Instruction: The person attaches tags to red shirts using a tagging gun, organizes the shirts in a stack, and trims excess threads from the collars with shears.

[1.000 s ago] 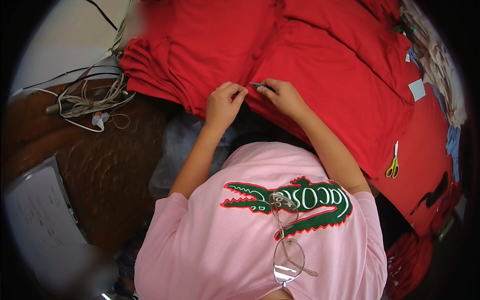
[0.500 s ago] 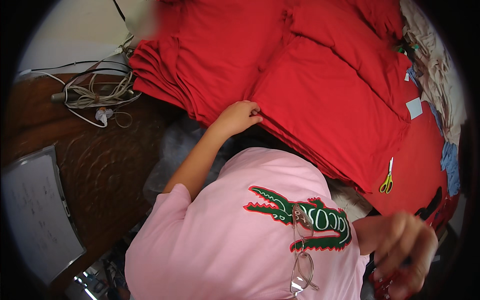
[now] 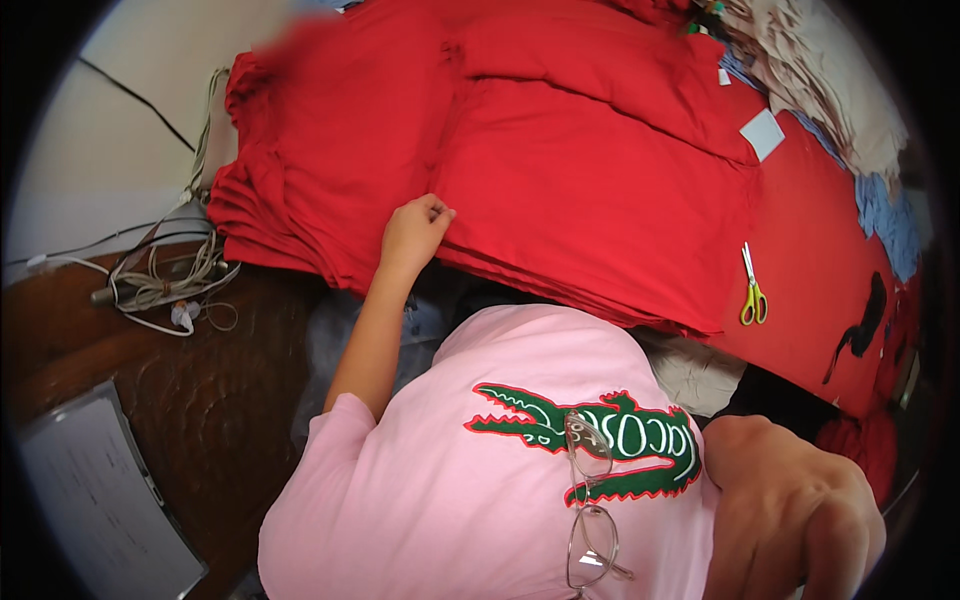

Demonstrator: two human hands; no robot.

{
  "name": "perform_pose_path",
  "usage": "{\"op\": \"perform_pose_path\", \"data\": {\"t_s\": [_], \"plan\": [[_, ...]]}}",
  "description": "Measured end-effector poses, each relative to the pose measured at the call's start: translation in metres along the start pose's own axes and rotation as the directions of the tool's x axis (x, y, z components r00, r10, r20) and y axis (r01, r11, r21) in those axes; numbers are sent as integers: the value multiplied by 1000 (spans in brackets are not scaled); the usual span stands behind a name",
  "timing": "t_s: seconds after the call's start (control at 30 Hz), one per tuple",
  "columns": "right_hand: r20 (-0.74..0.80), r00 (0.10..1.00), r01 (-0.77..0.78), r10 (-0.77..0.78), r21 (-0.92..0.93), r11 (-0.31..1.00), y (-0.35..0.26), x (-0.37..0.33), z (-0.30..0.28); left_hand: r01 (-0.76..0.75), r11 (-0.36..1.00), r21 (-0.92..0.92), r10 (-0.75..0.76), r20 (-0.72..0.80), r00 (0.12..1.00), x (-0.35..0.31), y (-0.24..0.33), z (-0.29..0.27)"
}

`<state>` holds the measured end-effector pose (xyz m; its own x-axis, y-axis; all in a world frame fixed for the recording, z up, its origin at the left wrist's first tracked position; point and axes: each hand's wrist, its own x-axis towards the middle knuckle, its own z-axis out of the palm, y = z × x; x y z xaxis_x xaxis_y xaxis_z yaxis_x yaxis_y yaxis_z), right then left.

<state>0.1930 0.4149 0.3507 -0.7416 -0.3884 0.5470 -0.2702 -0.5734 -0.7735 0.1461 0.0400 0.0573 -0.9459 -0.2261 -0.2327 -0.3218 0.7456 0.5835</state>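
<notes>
Moved since a second ago: right hand, away from the fabric edge and down to the lower right, close to the lens beside the pink T-shirt, fingers bent downward. Grip there hidden behind the back of the hand; no telling whether still holding the small dark tool visible at the fabric edge in the earliest frame. On the shirt front, wire-framed eyeglasses. Left hand alone now at the near edge of the stack of red fabric, just by the crease between left and right portions; so only one-handed contact at most, with cutting or handling by the right hand interrupted there. Left fingers curled in narrow, tips close together; cannot tell whether pinching a fabric edge or nothing. Stack spread in layers across the middle and top of the view, ahead of the shirt. To its right, yellow-handled scissors lying untouched on a flat red surface. Farther off, a white square of paper, crumpled blue cloth and a rumpled heap of beige cloth.
</notes>
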Motion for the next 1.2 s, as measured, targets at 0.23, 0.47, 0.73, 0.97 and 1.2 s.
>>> {"op": "perform_pose_path", "data": {"t_s": [0.23, 0.47, 0.73, 0.97, 1.2], "plan": [[-23, 999, 30, -31, -60, 998, -20, -24, -24, 51, 997, -59, -56, -93, 994, 5, 10, 13], [-12, 998, -62, 61, -107, 992, -24, -38, -46, 40, 999, 18, -36, -183, 982, 10, -4, 36], [-77, 980, -195, 184, -176, 965, -65, -86, -135, 110, 994, -3, -105, -327, 939, 7, -30, 59], [-758, 607, -786, 239, -527, 322, 65, -221, -238, 225, 974, 29, -206, -301, 931, -14, -23, 48], [-863, 328, -910, 385, -397, -115, 115, -298, -248, 202, 963, 178, -134, -334, 933, -32, 8, 35]]}}
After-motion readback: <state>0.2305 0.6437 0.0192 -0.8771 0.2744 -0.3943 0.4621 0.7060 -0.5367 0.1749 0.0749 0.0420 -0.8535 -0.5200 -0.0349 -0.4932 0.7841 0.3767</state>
